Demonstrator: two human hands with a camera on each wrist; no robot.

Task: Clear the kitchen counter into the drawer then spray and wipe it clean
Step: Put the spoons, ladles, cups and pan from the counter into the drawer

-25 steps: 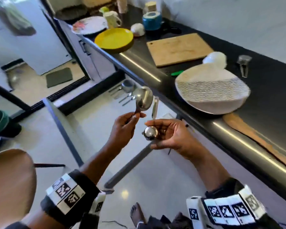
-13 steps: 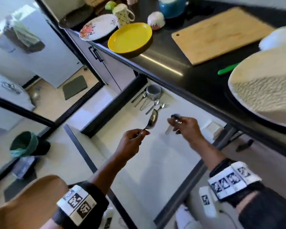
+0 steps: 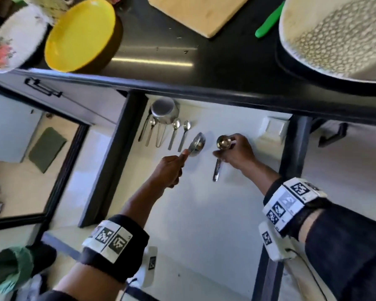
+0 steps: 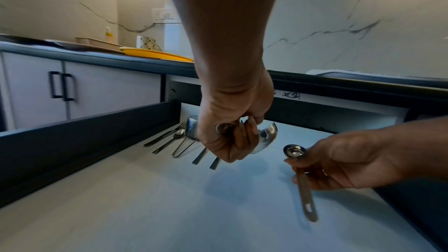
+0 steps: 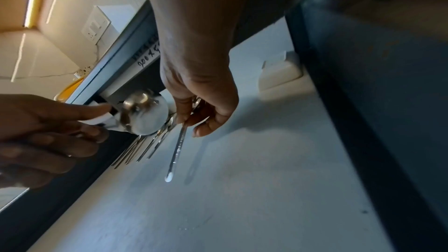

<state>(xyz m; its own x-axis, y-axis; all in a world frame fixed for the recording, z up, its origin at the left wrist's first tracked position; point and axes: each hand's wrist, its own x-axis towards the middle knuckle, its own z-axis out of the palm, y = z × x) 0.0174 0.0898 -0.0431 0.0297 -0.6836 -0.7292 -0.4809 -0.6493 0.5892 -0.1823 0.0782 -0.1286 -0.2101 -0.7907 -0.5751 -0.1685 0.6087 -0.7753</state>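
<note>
An open drawer (image 3: pixel 204 213) with a pale floor is seen below the black counter (image 3: pixel 204 61) in the head view, and both hands are held above its far part, at the middle of the frame. A large serving spoon (image 3: pixel 197 144) is gripped by its handle in the curled fingers of the left hand (image 3: pixel 169 170), its bowl pointing toward the counter edge. Just right of it, a small round measuring spoon (image 3: pixel 223 141) is pinched in the right hand (image 3: pixel 237 155), with its long flat handle hanging below the fingers toward the bottom of the frame. Left of the serving spoon, a row of cutlery (image 3: pixel 174 133) and a small steel cup (image 3: pixel 163 110) are laid at the drawer's upper left corner. On the counter, a yellow plate (image 3: pixel 78 33) and a floral plate (image 3: pixel 13 38) are seen at the upper left, a wooden cutting board (image 3: pixel 200 11) at the top centre, and a green-handled item (image 3: pixel 267 20) beside a large patterned dish (image 3: pixel 339 38) at the upper right.
</note>
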